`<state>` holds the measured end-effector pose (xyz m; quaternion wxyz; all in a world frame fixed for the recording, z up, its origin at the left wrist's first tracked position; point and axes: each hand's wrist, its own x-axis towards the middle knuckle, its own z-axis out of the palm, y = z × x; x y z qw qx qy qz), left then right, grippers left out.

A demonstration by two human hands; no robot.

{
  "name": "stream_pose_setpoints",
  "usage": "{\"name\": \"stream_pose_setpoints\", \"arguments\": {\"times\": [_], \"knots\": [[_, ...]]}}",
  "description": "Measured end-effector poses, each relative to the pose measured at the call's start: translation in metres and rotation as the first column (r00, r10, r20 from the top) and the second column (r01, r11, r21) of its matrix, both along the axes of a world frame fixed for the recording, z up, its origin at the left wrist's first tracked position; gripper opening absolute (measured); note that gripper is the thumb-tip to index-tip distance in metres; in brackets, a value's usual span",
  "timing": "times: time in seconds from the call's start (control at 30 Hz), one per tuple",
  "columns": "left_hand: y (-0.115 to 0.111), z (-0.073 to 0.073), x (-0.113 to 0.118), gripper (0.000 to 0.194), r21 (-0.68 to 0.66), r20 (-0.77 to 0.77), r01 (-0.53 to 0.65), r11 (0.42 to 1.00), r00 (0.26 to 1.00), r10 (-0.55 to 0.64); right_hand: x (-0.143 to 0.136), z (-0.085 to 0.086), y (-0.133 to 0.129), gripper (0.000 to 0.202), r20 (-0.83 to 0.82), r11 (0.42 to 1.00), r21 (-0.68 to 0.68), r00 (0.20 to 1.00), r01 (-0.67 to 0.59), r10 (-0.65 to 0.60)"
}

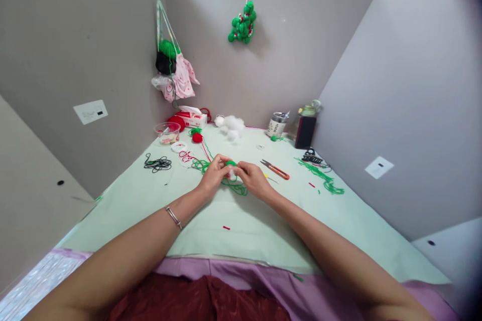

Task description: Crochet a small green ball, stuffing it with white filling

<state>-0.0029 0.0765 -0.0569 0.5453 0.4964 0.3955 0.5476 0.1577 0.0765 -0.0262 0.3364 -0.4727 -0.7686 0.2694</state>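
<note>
Over the middle of the table, my left hand (216,176) and my right hand (256,179) meet around a small green crocheted piece (231,163). Both have their fingers closed on it. A tuft of white stuffing (231,173) shows between the fingers; whether it is inside the piece or in front of it I cannot tell. Loose green yarn (237,189) lies beneath the hands and trails to the left. To the right of my right hand rest orange-handled thread snips (275,168) and a yellow-handled crochet hook (271,178), partly hidden.
White stuffing (232,128), a tissue box (194,118), a red yarn ball (197,138) and a clear tub (167,133) sit toward the back. Black cord (157,163) lies left, cut green yarn (324,176) right. A tin (276,124) and phone (306,132) stand back right.
</note>
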Motion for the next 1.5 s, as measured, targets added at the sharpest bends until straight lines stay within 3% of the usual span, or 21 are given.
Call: {"name": "stream_pose_setpoints", "arguments": {"times": [0.1, 0.23, 0.47, 0.6, 0.8, 0.9, 1.07, 1.23, 1.5], "knots": [[0.001, 0.000, 0.002, 0.032, -0.040, 0.007, -0.041, 0.998, 0.999, 0.041, -0.008, 0.003, -0.012, 0.021, -0.018, 0.999, 0.023, 1.000, -0.026, 0.026], [-0.001, 0.001, 0.005, 0.032, -0.062, 0.034, -0.068, 0.996, 0.997, 0.071, -0.014, 0.000, -0.011, 0.031, -0.066, 1.000, -0.016, 0.998, -0.024, 0.023], [-0.010, 0.006, 0.006, 0.029, -0.042, 0.107, -0.001, 0.999, 0.994, 0.005, -0.008, -0.005, 0.005, 0.039, -0.178, 0.995, -0.092, 0.983, 0.037, -0.053], [-0.005, 0.004, 0.004, 0.028, -0.043, 0.094, 0.008, 0.999, 0.996, -0.004, -0.006, -0.003, 0.001, 0.040, -0.171, 0.995, -0.098, 0.985, 0.016, -0.032], [0.005, -0.004, 0.001, 0.028, -0.091, 0.031, -0.041, 0.995, 0.999, 0.044, -0.017, -0.002, -0.019, 0.018, -0.099, 0.999, -0.012, 0.994, 0.035, -0.036], [0.006, -0.005, 0.002, 0.030, -0.094, 0.026, -0.072, 0.993, 0.997, 0.075, -0.020, -0.003, -0.020, 0.018, -0.085, 1.000, -0.016, 0.996, 0.027, -0.028], [0.001, 0.001, 0.004, 0.030, -0.079, 0.062, -0.088, 0.993, 0.994, 0.093, -0.015, -0.003, -0.007, 0.035, -0.144, 0.998, -0.065, 0.989, 0.019, -0.029], [-0.005, 0.007, 0.005, 0.029, -0.054, 0.127, -0.024, 0.998, 0.991, 0.030, -0.010, -0.005, 0.001, 0.039, -0.264, 0.988, -0.156, 0.964, -0.007, -0.035], [-0.002, 0.004, 0.001, 0.026, -0.042, 0.129, 0.038, 0.998, 0.991, -0.032, -0.007, -0.006, 0.002, 0.046, -0.401, 0.925, -0.359, 0.916, -0.123, -0.034]]}}
